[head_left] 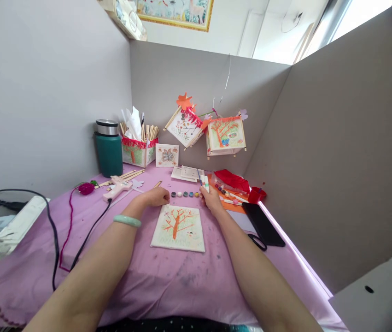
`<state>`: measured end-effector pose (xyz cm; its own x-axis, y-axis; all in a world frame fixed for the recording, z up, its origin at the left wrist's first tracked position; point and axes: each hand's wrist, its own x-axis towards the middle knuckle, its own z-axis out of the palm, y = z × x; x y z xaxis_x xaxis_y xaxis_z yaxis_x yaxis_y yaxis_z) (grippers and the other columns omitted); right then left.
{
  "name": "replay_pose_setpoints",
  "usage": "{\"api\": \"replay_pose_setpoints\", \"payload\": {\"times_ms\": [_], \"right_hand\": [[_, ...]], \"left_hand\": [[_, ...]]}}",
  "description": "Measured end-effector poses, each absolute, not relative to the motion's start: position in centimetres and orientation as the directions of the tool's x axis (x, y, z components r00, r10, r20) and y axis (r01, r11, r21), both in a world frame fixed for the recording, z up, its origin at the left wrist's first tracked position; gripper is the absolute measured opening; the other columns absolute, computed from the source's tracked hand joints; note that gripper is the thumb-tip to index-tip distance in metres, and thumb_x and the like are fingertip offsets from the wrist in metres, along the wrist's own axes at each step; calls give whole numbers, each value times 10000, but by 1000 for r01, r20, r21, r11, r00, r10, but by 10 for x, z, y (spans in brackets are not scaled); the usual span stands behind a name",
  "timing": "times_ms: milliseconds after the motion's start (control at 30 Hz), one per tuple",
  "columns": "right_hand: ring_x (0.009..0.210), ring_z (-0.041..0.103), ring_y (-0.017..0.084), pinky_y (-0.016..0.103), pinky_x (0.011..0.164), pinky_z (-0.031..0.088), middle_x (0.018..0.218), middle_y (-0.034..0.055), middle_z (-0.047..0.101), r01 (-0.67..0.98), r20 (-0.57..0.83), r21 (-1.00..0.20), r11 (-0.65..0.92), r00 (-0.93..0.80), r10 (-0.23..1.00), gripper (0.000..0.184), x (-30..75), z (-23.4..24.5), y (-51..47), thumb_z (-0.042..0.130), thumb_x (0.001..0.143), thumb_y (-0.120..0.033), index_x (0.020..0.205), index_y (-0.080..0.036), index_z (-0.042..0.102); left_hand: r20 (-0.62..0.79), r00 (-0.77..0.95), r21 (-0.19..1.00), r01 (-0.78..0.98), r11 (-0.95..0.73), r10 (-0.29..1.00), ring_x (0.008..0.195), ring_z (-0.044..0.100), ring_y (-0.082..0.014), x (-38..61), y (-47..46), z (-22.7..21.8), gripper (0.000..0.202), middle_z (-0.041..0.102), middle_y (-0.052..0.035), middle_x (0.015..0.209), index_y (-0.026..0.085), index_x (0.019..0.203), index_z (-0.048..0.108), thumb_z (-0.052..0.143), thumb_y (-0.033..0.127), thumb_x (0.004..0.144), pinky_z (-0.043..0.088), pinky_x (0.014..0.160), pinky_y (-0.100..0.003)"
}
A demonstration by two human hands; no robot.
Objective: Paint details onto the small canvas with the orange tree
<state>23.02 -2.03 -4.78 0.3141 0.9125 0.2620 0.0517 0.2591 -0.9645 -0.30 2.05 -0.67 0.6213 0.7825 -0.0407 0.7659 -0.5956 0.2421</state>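
My left hand [159, 197] is closed with curled fingers by the left end of a row of small paint pots [185, 194]; whatever it may hold is hidden. At the row's right end is my right hand [211, 201], closed around white pens [206, 183] that stick up from it. A thin blue stick like a paintbrush [199, 175] rises beside them. Between my forearms lies a white square panel [178, 228] with an orange tree drawn on it, just nearer than the paint pots.
Left are a pink glue gun [118, 188], wooden sticks [126, 177], yarn [86, 188], a green bottle [109, 154] and a power strip [14, 226]. Right are a black phone-like slab [264, 224], scissors [258, 241] and a red cup [257, 195]. Decorated boxes [226, 134] hang behind white frames [187, 173].
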Motion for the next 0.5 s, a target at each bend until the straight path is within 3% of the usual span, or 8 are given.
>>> {"api": "replay_pose_setpoints", "payload": {"times_ms": [100,233,500], "right_hand": [[333,375,56,172,305,273,473,-85,481,-37,268,-948,317,449,853,213,237,-40,-18,608,726,-358,705,-191,478],[368,409,52,158,342,343,508,-94,442,-216,186,-893,395,622,761,165,257,-20,-16,491,807,-282,709,-210,380],[351,352,42,150,365,392,482,-105,327,-461,-55,-783,418,720,692,233,327,7,-15,414,790,-101,643,-209,270]], "left_hand": [[-12,594,219,787,-577,805,825,599,-176,-2,23,-10,194,688,-63,909,158,858,660,518,167,727,416,694,-231],[44,563,207,803,-559,825,800,601,-177,-1,27,-15,209,682,-70,889,160,881,643,483,163,747,417,679,-240],[79,561,188,804,-565,824,800,599,-180,1,30,-20,166,677,-59,853,174,852,623,488,189,756,410,685,-246]]}}
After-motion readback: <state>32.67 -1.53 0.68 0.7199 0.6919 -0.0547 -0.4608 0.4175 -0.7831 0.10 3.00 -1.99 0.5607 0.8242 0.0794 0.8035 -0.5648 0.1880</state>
